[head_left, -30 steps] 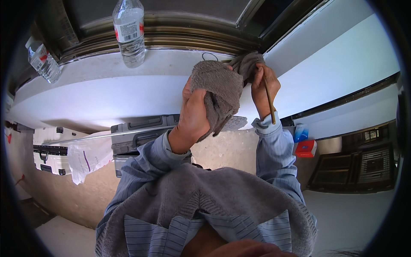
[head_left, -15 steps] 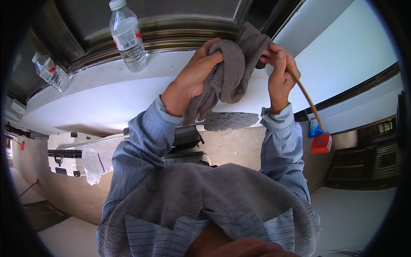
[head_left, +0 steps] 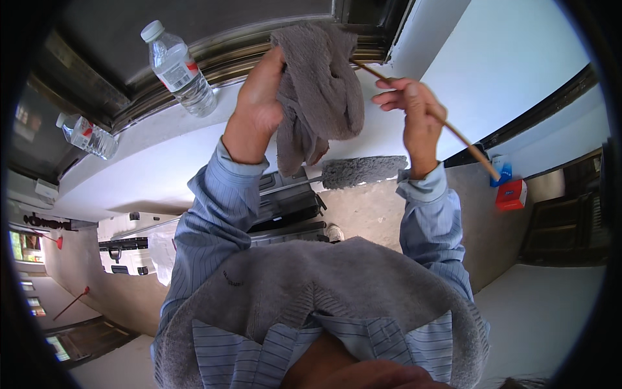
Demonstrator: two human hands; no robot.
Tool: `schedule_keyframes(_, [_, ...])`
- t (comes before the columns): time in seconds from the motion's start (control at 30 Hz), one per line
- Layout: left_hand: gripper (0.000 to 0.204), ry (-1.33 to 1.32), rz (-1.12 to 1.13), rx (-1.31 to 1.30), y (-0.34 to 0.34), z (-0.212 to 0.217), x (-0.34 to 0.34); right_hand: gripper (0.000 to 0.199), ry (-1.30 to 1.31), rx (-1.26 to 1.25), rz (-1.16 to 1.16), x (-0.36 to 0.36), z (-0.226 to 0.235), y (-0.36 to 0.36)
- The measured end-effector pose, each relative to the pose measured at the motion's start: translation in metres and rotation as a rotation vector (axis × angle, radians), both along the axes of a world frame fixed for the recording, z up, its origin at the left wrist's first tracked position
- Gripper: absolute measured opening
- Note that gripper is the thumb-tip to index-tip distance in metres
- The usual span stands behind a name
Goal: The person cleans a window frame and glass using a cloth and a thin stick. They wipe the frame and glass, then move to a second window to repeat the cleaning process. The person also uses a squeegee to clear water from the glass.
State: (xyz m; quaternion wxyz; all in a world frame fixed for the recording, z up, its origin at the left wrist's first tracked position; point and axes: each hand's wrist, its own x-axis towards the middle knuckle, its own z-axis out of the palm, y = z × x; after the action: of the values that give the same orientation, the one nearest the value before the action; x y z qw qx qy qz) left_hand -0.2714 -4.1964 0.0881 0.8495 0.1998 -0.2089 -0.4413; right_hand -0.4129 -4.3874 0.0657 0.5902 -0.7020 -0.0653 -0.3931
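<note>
A thick grey-brown towel [head_left: 321, 84] hangs in folds in front of the window track. My left hand [head_left: 254, 113] grips its left side, with the fingertips hidden behind the cloth. To the right, my right hand [head_left: 418, 117] holds a thin brown stick [head_left: 468, 144] that slants across the palm. The stick's narrow end points up and left, close to the towel's right edge. Whether it touches the towel, I cannot tell. My right fingers are partly curled, the thumb against them. Below the towel lies a fluffy grey duster [head_left: 363, 172] on a metal pole.
Two clear water bottles, an upright one [head_left: 181, 71] and a smaller-looking one [head_left: 91, 135], stand on the white sill [head_left: 168, 146] at left. A red box [head_left: 512, 194] and a blue packet [head_left: 500, 170] are at right. Below are a white case [head_left: 120, 259] and dark cases [head_left: 285, 201].
The towel and my left hand have shifted left. My right hand has come away from the towel, and the stick's narrow end now shows between them.
</note>
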Motion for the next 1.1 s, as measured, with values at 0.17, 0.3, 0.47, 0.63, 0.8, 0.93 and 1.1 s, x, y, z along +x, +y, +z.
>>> schedule_keyframes(0.17, [0.034,0.14,-0.112,-0.028,-0.009,-0.018,-0.026,0.013,-0.063,-0.388,-0.38,0.012,-0.033,0.014])
schedule_keyframes(0.3, [0.032,0.192,-0.124,-0.051,-0.022,-0.039,-0.032,0.013,-0.02,-0.448,-0.525,0.017,-0.051,-0.004])
schedule_keyframes(0.47, [0.032,0.351,-0.04,-0.028,-0.026,-0.05,-0.022,0.024,0.01,0.151,-0.298,-0.002,-0.033,-0.013])
schedule_keyframes(0.63, [0.029,0.324,0.002,0.077,-0.023,-0.024,-0.027,0.027,0.084,0.3,0.17,-0.03,-0.042,-0.037])
schedule_keyframes(0.8, [0.028,0.157,-0.029,0.137,-0.026,-0.022,-0.04,0.024,0.008,0.026,-0.206,-0.003,-0.05,0.008])
schedule_keyframes(0.93, [0.029,0.22,-0.061,0.134,-0.024,-0.033,-0.057,0.023,0.013,-0.018,-0.431,0.001,-0.057,0.01])
schedule_keyframes(1.1, [0.031,0.331,-0.198,-0.04,-0.029,-0.072,-0.06,0.018,0.041,-0.23,-0.627,0.01,-0.061,-0.001])
